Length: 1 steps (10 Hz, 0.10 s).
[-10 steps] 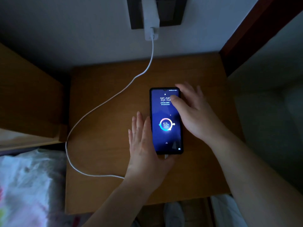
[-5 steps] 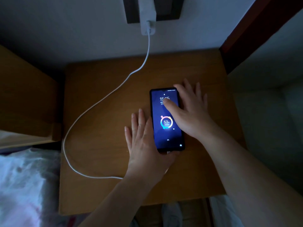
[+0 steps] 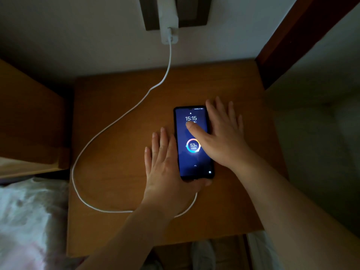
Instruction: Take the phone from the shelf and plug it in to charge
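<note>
A black phone (image 3: pixel 191 158) lies face up on the wooden nightstand top (image 3: pixel 109 172), its screen lit with 15:15 and a 53% charging ring. A white cable (image 3: pixel 116 121) runs from the white charger (image 3: pixel 169 22) in the wall socket, loops left and forward, and passes under my left wrist toward the phone's bottom edge. My left hand (image 3: pixel 165 168) lies flat against the phone's left side, thumb tucked under its lower edge. My right hand (image 3: pixel 224 141) rests flat along the right side, fingers spread, thumb lying on the screen.
A wooden furniture panel (image 3: pixel 29 123) stands to the left of the nightstand. Pale bedding (image 3: pixel 29 221) fills the lower left. A dark wooden frame (image 3: pixel 302 26) runs diagonally at the upper right, with a white wall behind the nightstand.
My right hand has slid a little down and inward, so its thumb now lies lower on the screen. The phone, cable and left hand have hardly moved.
</note>
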Motion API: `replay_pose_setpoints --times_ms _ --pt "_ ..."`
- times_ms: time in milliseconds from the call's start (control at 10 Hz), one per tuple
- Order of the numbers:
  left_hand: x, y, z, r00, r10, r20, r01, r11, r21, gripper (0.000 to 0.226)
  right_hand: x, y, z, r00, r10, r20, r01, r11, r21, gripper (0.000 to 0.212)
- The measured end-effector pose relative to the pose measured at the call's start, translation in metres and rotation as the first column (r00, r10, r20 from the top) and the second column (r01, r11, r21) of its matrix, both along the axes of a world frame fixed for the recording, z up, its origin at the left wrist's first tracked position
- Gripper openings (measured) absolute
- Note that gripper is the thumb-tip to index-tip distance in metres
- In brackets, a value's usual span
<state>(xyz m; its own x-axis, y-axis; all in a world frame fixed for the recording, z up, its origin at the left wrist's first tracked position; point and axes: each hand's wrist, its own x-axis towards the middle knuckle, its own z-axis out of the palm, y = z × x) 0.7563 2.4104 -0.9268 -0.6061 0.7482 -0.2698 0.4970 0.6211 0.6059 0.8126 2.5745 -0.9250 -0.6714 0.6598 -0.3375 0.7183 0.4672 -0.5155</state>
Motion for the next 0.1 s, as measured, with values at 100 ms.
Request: replay_pose_setpoints --times_ms 100 --pt "-0.0111 -0.001 0.0121 0.992 0.053 0.112 -0.056 0.998 0.03 0.131 0.0083 -0.0076 0.0097 0.985 -0.115 -0.127 0.1 0.988 -0.116 0.083"
